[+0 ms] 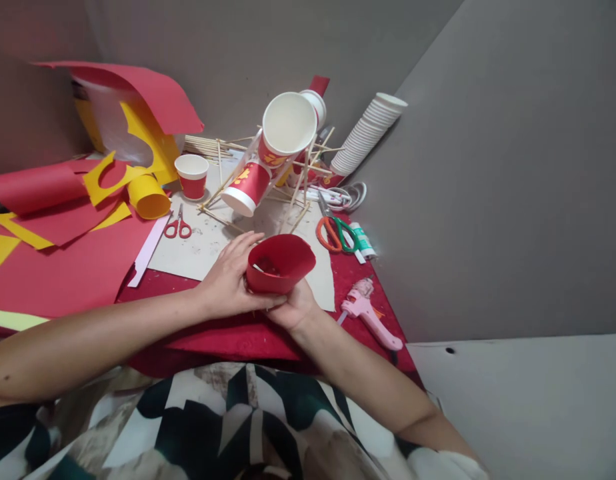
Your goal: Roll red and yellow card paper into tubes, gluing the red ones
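Observation:
Both my hands hold a red paper cone (279, 262) over the red-covered table, its open mouth facing up toward me. My left hand (230, 277) wraps the cone's left side with fingers curled around it. My right hand (294, 305) cups it from below, mostly hidden under the cone. Just beyond stands a frame of wooden skewers (268, 190) carrying red-and-white paper cups (287, 130), tilted on their sides.
Small red scissors (179, 227), orange-green scissors (334, 233), a pink glue gun (368, 313), a glue stick (363, 240), an upright paper cup (192, 175), a cup stack (369, 130), a yellow paper roll (148, 197), red and yellow paper sheets (63, 260). Grey walls close behind and right.

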Available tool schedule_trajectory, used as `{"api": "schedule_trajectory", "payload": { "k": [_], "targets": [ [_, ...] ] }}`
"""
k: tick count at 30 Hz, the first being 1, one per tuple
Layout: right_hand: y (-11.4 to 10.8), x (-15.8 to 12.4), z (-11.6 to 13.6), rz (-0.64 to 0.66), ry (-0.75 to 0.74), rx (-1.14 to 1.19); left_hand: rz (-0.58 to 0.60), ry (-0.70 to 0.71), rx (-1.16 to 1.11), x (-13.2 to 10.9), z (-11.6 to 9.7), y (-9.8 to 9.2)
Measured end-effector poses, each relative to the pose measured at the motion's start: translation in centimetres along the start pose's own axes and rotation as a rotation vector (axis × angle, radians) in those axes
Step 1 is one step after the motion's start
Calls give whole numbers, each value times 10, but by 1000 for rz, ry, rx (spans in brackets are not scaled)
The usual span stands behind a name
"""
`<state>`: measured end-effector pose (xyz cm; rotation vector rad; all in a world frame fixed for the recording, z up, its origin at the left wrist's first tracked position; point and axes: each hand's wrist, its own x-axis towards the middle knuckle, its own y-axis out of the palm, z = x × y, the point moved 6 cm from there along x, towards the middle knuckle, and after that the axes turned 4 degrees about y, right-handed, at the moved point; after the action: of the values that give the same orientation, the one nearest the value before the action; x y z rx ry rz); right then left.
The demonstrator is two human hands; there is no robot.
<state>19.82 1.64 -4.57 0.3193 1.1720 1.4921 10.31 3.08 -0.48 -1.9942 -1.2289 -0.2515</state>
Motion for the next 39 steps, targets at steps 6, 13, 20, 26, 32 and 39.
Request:
{"api": "schedule_trajectory", "payload": {
  "k": [6,13,20,26,32,39],
  "targets": [
    [-8,9,1,-20,9,24,5,-26,-97,2,6,7],
    [-11,16,6,-30,-15,78,57,-152,-252,4,17,12],
    [-10,18,7,-5,6,85,59,-178,-273,5,20,16],
    [-11,20,7,17,10,80,53,-162,-228,7,18,18],
    [-10,21,7,53,10,45,79,-159,-224,7,16,18],
    [-7,22,8,104,-43,54,75,-191,-215,6,12,14]
  ]
}}
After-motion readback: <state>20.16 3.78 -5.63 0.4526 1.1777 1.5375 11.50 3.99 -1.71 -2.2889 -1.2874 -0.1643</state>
